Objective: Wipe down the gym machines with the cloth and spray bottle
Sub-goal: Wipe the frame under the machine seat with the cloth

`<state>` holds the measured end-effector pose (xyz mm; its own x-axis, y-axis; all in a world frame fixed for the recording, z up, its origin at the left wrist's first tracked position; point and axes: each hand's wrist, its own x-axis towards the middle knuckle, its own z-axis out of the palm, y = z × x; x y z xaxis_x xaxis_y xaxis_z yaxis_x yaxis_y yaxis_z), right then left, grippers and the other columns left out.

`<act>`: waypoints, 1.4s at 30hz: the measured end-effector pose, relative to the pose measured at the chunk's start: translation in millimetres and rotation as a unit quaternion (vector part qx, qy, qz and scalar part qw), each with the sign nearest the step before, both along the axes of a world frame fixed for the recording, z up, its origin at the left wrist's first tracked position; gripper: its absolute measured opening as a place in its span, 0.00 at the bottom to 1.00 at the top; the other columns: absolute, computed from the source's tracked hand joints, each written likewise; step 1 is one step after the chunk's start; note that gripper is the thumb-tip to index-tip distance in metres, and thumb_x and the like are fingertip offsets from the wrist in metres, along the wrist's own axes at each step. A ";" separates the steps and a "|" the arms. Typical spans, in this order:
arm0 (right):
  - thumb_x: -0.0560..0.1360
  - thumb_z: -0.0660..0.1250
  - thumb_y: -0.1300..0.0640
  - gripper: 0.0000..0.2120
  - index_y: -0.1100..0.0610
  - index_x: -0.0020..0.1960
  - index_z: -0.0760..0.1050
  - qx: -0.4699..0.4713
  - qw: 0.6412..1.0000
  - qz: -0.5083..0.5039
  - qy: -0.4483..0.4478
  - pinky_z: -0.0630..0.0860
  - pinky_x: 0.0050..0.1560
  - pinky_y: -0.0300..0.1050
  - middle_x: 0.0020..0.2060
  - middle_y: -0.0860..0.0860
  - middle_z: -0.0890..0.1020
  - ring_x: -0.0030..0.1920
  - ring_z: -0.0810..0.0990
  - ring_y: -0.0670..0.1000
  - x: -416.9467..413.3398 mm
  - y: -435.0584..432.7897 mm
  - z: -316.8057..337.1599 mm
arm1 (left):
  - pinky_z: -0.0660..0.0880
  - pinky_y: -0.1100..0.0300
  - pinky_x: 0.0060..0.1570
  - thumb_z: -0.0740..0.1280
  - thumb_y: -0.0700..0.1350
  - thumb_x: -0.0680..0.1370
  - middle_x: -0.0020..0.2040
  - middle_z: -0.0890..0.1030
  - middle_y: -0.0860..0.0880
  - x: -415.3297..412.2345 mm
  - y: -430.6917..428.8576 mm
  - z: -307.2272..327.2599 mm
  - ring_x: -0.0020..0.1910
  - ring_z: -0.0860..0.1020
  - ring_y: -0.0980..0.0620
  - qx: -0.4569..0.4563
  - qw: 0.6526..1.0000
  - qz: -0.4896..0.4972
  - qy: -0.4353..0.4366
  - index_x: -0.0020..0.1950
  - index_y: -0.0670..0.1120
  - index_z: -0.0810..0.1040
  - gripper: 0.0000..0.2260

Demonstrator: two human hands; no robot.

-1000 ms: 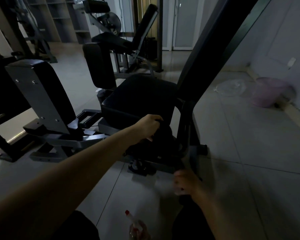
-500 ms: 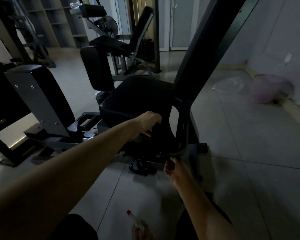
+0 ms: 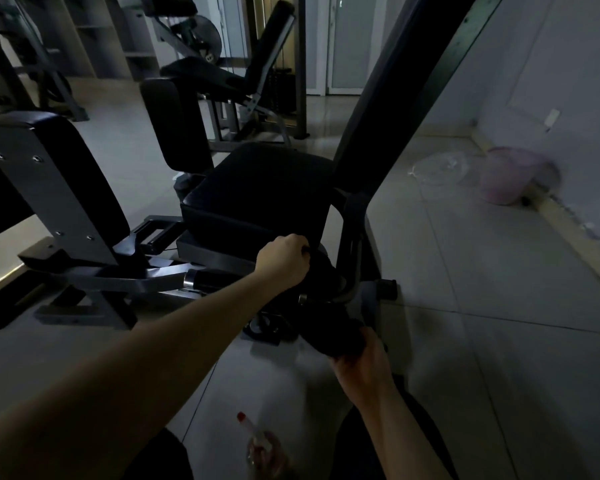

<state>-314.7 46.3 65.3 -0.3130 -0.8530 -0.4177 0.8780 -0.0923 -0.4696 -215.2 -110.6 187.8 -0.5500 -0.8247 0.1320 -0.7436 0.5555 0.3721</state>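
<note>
A dark cloth point(image 3: 329, 306) is stretched between my two hands, draped around the curved metal handle bar point(image 3: 352, 265) beside the machine's black seat point(image 3: 257, 199). My left hand point(image 3: 284, 261) grips the cloth's upper end just below the seat's front corner. My right hand point(image 3: 361, 362) grips the lower end, nearer to me. The clear spray bottle point(image 3: 257, 441) with a red nozzle tip stands on the floor tiles between my knees, untouched.
The tall black backrest point(image 3: 395, 98) rises right of the seat. Black leg pads point(image 3: 49, 181) on grey arms stand to the left, another machine point(image 3: 229, 74) behind. A pink bin point(image 3: 510, 178) and a clear plastic bag point(image 3: 437, 168) lie by the right wall.
My right hand rose from the floor side to the hanging cloth and took hold of its lower end, pulling it toward me. My left hand kept its grip near the seat.
</note>
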 end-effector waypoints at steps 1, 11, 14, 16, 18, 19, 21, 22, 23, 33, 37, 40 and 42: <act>0.72 0.62 0.54 0.18 0.61 0.57 0.79 0.011 1.000 0.005 0.001 0.79 0.47 0.48 0.48 0.59 0.85 0.47 0.85 0.57 2.6 -3.2 3.2 | 0.69 0.56 0.36 0.60 0.46 0.83 0.44 0.80 0.46 3.4 -0.6 0.0 0.38 0.76 0.44 -0.009 1.000 0.012 -0.013 0.57 0.46 0.80 0.10; 0.83 0.57 0.61 0.10 0.61 0.58 0.75 0.085 0.996 -0.013 0.026 0.82 0.31 0.48 0.39 0.57 0.86 0.36 0.86 0.56 -33.9 -9.8 13.7 | 0.71 0.61 0.30 0.65 0.40 0.80 0.32 0.76 0.52 -49.1 40.4 57.3 0.31 0.76 0.53 0.115 0.966 -0.071 0.222 0.40 0.45 0.77 0.09; 0.79 0.63 0.64 0.08 0.61 0.58 0.74 0.099 0.994 -0.024 0.035 0.83 0.32 0.48 0.35 0.58 0.86 0.36 0.85 0.57 -29.5 -0.7 11.9 | 0.77 0.54 0.34 0.65 0.38 0.80 0.34 0.79 0.46 -46.5 33.2 62.0 0.32 0.79 0.47 0.136 0.952 -0.061 0.266 0.46 0.38 0.81 0.06; 0.66 0.76 0.62 0.22 0.62 0.59 0.75 0.056 0.995 -0.073 0.046 0.83 0.42 0.51 0.39 0.57 0.86 0.40 0.84 0.57 -40.2 0.3 30.7 | 0.81 0.49 0.36 0.65 0.38 0.80 0.33 0.79 0.44 -39.9 18.1 52.7 0.33 0.82 0.41 0.155 0.955 -0.029 0.252 0.44 0.39 0.81 0.07; 0.71 0.75 0.60 0.17 0.64 0.57 0.77 0.034 0.991 -0.104 0.073 0.79 0.49 0.50 0.40 0.56 0.84 0.43 0.82 0.56 -65.5 -0.4 57.2 | 0.83 0.43 0.38 0.65 0.38 0.79 0.32 0.79 0.43 -33.0 12.0 30.8 0.35 0.83 0.38 0.175 0.964 -0.003 0.198 0.42 0.40 0.81 0.08; 0.76 0.70 0.59 0.09 0.63 0.53 0.78 0.043 0.988 -0.126 0.080 0.79 0.46 0.48 0.36 0.55 0.84 0.41 0.82 0.55 -81.1 0.7 69.2 | 0.83 0.42 0.39 0.65 0.39 0.80 0.33 0.79 0.43 -29.7 13.6 17.4 0.35 0.82 0.38 0.183 0.968 0.001 0.169 0.43 0.39 0.81 0.08; 0.80 0.65 0.60 0.06 0.60 0.45 0.77 0.038 0.982 -0.166 0.082 0.79 0.37 0.45 0.31 0.53 0.82 0.35 0.81 0.52 -107.1 0.2 83.0 | 0.83 0.43 0.40 0.62 0.40 0.82 0.35 0.79 0.43 -25.8 20.0 -3.7 0.35 0.81 0.40 0.183 0.975 -0.005 0.123 0.45 0.42 0.80 0.09; 0.80 0.64 0.60 0.07 0.59 0.43 0.76 0.047 0.980 -0.177 0.077 0.79 0.33 0.42 0.30 0.52 0.81 0.32 0.81 0.51 -112.4 0.0 85.2 | 0.83 0.44 0.42 0.62 0.41 0.83 0.36 0.79 0.43 -26.5 22.0 -8.4 0.36 0.81 0.40 0.173 0.979 -0.007 0.109 0.45 0.42 0.79 0.10; 0.80 0.64 0.60 0.08 0.59 0.43 0.76 0.052 0.980 -0.178 0.076 0.77 0.31 0.40 0.29 0.51 0.81 0.29 0.80 0.50 -111.1 2.1 84.5 | 0.82 0.44 0.42 0.62 0.42 0.83 0.37 0.80 0.42 -29.7 22.3 -7.5 0.37 0.81 0.40 0.160 0.981 -0.007 0.107 0.46 0.41 0.80 0.10; 0.82 0.59 0.64 0.08 0.57 0.46 0.74 0.088 0.982 -0.058 0.158 0.76 0.40 0.48 0.36 0.54 0.82 0.40 0.79 0.54 -67.7 -31.3 56.2 | 0.83 0.43 0.42 0.65 0.39 0.80 0.38 0.83 0.42 -53.6 -5.8 65.2 0.38 0.84 0.43 0.131 0.957 -0.009 0.260 0.43 0.41 0.82 0.08; 0.82 0.61 0.63 0.09 0.58 0.43 0.74 0.050 0.976 -0.171 0.123 0.78 0.38 0.46 0.38 0.54 0.78 0.38 0.78 0.51 -122.3 -35.0 96.1 | 0.81 0.48 0.45 0.64 0.42 0.81 0.42 0.82 0.45 -33.4 -4.5 6.4 0.44 0.82 0.43 0.124 0.989 -0.019 0.077 0.48 0.43 0.83 0.09; 0.81 0.62 0.64 0.08 0.58 0.44 0.74 0.015 0.970 -0.175 0.165 0.78 0.41 0.47 0.38 0.53 0.79 0.39 0.80 0.51 -134.8 -31.0 107.9 | 0.79 0.51 0.44 0.63 0.43 0.82 0.47 0.83 0.43 -39.8 0.3 -15.7 0.44 0.81 0.44 0.132 0.988 -0.016 0.084 0.53 0.41 0.83 0.10; 0.81 0.63 0.63 0.07 0.56 0.45 0.76 0.038 0.967 -0.137 0.209 0.76 0.39 0.44 0.38 0.53 0.81 0.38 0.80 0.51 -124.8 -33.1 91.9 | 0.78 0.53 0.38 0.63 0.43 0.82 0.41 0.82 0.44 -47.4 -4.0 -11.4 0.41 0.81 0.45 0.145 0.977 0.026 0.152 0.47 0.42 0.82 0.10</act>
